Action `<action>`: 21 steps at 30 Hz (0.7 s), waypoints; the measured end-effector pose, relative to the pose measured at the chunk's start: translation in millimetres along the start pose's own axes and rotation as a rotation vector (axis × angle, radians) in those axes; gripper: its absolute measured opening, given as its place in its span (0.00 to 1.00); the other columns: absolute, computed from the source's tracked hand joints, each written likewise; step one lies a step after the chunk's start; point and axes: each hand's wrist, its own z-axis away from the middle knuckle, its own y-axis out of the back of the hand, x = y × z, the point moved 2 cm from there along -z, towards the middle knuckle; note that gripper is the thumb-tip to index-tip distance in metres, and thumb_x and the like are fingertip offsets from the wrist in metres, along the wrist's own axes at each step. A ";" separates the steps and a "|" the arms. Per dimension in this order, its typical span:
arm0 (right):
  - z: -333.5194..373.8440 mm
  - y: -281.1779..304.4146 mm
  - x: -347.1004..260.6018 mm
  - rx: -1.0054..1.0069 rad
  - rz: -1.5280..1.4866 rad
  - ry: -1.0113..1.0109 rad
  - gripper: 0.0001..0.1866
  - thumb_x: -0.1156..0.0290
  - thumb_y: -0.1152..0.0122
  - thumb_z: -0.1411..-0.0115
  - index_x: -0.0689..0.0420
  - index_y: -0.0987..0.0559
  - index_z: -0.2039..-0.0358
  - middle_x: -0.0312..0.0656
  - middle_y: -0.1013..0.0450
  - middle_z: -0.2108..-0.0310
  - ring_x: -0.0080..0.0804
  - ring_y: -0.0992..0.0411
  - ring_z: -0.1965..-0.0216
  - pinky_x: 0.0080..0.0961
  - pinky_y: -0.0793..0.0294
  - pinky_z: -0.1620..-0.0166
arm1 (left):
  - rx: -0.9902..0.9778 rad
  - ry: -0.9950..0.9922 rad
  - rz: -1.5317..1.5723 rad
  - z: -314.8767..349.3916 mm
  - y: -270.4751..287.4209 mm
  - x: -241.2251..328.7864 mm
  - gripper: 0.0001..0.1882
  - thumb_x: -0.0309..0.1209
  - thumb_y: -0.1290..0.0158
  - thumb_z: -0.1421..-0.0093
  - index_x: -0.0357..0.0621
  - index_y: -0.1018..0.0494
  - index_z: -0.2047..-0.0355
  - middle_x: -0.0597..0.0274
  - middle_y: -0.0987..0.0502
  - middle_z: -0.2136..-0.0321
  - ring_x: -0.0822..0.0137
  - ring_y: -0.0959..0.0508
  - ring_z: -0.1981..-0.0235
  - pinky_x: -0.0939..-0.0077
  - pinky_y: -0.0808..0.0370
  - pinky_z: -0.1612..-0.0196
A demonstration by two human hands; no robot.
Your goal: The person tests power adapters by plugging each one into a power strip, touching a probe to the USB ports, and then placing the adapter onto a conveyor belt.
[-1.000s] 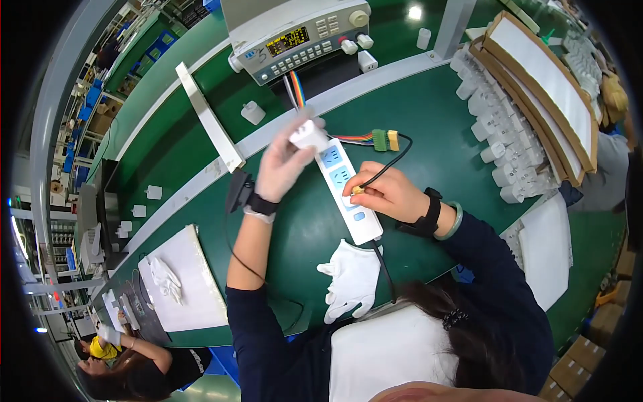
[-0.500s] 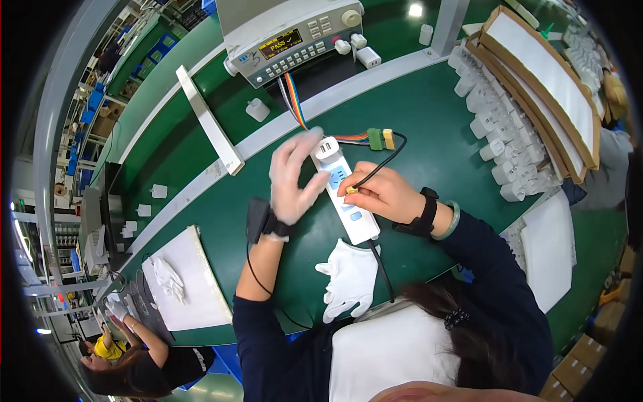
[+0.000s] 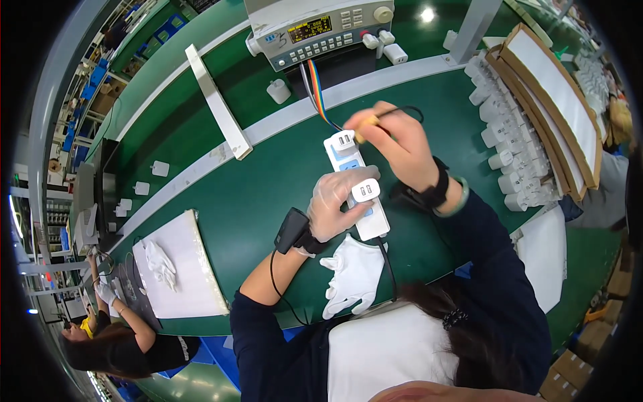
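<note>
My left hand (image 3: 329, 202), in a thin clear glove, grips a white two-port USB charger (image 3: 366, 190) over the lower part of a white power strip (image 3: 372, 225). Whether that charger is plugged in is hidden. Another white USB charger (image 3: 343, 139) sits at the strip's far end. Right beside it, my bare right hand (image 3: 405, 147) pinches a yellow connector (image 3: 367, 124) with a black cable; I cannot tell whether it touches the port. A white fabric glove (image 3: 355, 275) lies by the strip's near end.
A bench test instrument (image 3: 321, 33) with a lit display stands at the back, a rainbow ribbon cable (image 3: 316, 90) running from it. Rows of white chargers (image 3: 502, 144) and cardboard trays (image 3: 546, 107) are at right. At left lies a white board (image 3: 184, 268); a co-worker (image 3: 127, 342) sits beyond.
My right hand has moved away from me with the yellow connector, to the far charger. My left hand has come down the strip and closed on a charger. The instrument's display has changed.
</note>
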 end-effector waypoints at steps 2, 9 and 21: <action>-7.6 -4.6 13.7 0.008 0.010 -0.076 0.09 0.72 0.46 0.37 0.62 0.20 0.64 0.38 0.24 0.64 0.28 0.30 0.65 0.24 0.30 0.60 | -0.022 0.004 -0.042 1.0 1.3 -0.3 0.26 0.24 0.38 0.54 0.41 0.29 0.52 0.54 0.21 0.58 0.49 0.21 0.58 0.63 0.26 0.55; -0.3 -22.3 47.5 -0.010 0.185 -0.056 0.09 0.67 0.39 0.40 0.59 0.18 0.66 0.43 0.24 0.68 0.32 0.26 0.64 0.25 0.28 0.61 | 0.010 0.041 0.022 9.7 4.7 0.5 0.26 0.23 0.39 0.52 0.41 0.29 0.50 0.54 0.22 0.56 0.53 0.21 0.55 0.65 0.27 0.52; 33.7 -1.9 34.0 -0.061 0.076 -0.336 0.14 0.75 0.41 0.40 0.59 0.24 0.53 0.34 0.35 0.58 0.17 0.38 0.70 0.12 0.36 0.65 | 0.403 0.396 -0.498 -45.7 181.4 -92.5 0.25 0.23 0.45 0.47 0.45 0.30 0.47 0.50 0.26 0.54 0.56 0.25 0.52 0.66 0.28 0.48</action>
